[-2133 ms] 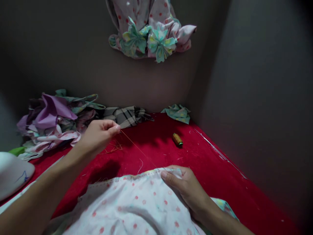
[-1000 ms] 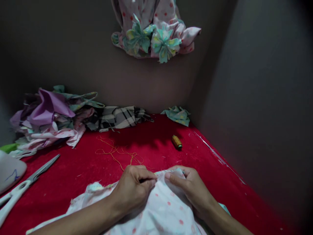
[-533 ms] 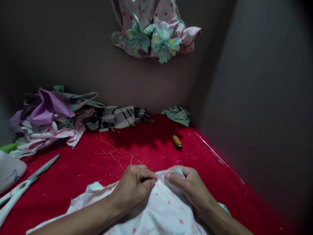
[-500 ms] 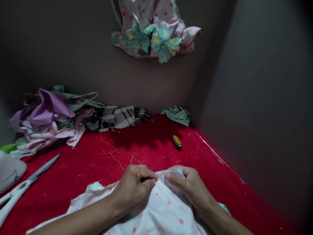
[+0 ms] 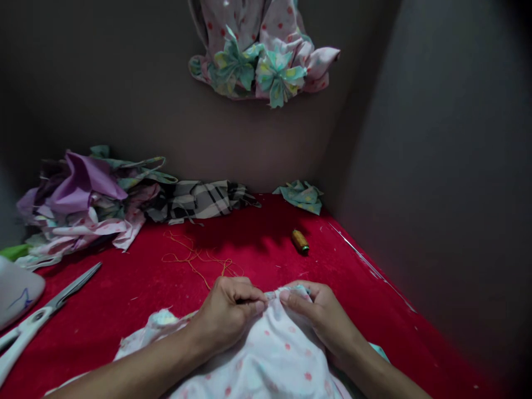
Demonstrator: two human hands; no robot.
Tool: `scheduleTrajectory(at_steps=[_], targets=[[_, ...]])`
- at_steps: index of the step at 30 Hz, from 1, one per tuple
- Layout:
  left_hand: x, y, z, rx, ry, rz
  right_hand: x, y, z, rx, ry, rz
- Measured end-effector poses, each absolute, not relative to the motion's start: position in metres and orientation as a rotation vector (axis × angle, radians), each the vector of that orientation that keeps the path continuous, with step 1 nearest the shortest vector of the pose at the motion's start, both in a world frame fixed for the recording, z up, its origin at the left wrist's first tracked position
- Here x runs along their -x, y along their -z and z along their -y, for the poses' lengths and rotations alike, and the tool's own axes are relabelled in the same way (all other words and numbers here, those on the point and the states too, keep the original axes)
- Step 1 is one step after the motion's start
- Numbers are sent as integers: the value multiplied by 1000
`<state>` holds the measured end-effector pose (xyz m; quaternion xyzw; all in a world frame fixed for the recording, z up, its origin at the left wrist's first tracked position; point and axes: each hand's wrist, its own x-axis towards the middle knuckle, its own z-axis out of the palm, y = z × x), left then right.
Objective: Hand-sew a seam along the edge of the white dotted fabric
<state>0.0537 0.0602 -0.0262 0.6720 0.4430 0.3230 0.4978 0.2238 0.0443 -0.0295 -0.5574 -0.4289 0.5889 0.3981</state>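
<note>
A white fabric piece with pink-red dots (image 5: pixel 282 349) spreads across the near side of the red surface. My left hand (image 5: pixel 233 307) is closed in a pinch at the fabric's upper edge; whether a needle sits between its fingertips is too small to tell. Just to its right, my right hand (image 5: pixel 322 313) grips the same edge, thumb on top and fingers behind. A short stretch of gathered edge shows between the two hands. Loose orange thread (image 5: pixel 195 257) lies tangled beyond my left hand.
White-handled scissors (image 5: pixel 45 313) lie at left beside a pale rounded object (image 5: pixel 19 291). A gold thread spool (image 5: pixel 300 242) rests ahead. Fabric scraps (image 5: pixel 87 194), checked cloth (image 5: pixel 203 199) and a green scrap (image 5: pixel 301 197) line the wall. Dotted cloth with green bows (image 5: pixel 278 75) hangs above.
Both hands stay at nearly the same place on the fabric edge. The left fingers have shifted very slightly, and the cloth's folds differ a little.
</note>
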Motion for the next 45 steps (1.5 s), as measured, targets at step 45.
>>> scheduleTrajectory(at_steps=[45], targets=[[13, -87, -98, -850, -1901, -1108, -218, 30, -41, 1226, -1552, 1020]])
